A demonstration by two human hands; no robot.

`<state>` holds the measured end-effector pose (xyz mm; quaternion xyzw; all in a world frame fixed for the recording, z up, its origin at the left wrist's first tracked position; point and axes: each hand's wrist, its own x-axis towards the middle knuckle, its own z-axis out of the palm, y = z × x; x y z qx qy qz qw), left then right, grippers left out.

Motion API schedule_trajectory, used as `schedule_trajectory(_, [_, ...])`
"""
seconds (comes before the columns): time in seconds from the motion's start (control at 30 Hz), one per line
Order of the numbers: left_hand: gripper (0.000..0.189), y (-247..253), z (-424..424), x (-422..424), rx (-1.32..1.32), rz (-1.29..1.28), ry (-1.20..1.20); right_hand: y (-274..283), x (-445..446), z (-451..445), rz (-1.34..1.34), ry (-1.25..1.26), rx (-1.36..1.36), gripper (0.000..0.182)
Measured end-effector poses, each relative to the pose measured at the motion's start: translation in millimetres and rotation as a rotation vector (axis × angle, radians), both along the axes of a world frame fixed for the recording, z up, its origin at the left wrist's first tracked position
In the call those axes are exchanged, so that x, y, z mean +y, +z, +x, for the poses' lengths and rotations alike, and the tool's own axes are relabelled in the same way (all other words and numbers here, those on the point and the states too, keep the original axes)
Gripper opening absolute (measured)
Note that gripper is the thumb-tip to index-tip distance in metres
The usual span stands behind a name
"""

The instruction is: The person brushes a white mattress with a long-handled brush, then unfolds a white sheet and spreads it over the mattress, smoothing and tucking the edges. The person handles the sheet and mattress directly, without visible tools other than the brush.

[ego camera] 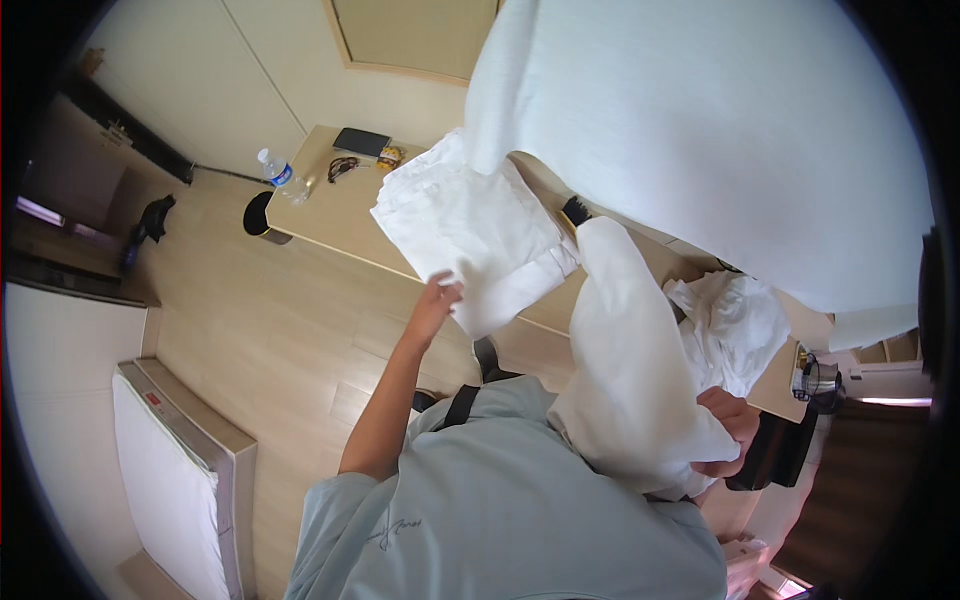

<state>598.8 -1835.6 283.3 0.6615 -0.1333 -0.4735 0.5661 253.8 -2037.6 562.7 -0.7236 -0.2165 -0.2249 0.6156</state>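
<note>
A large white cloth (705, 135), probably a bed sheet, billows across the upper right and hides part of the wooden desk. Its near end hangs in a thick fold (626, 352) along my body. My right hand (727, 431) grips the cloth's edge at my right side. My left hand (441, 296) is at the near left edge of a folded stack of white linen (480, 217), fingers apart and slightly bent. Nothing shows in its grasp; whether it touches the linen is unclear. A crumpled white cloth (739, 319) lies on the desk to the right.
On the desk (337, 214) are a plastic water bottle (285, 176), a dark phone (361, 142), keys (343, 169) and a brush (576, 212). A kettle (825, 386) stands at the right end. A waste bin (266, 217) is beside the desk; a bed (172, 480) is at lower left.
</note>
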Motion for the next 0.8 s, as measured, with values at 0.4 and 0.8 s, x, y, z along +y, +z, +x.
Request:
schedule_trajectory(0.4, [0.087,55,-38,80,-0.088,-0.298,0.124,7,15,198,-0.11,0.873,-0.106,0.022])
schedule_trajectory(0.8, [0.042,44,-115,283,-0.528,-0.179,1.034,-28,76,306,0.039,1.129,-0.063,0.018])
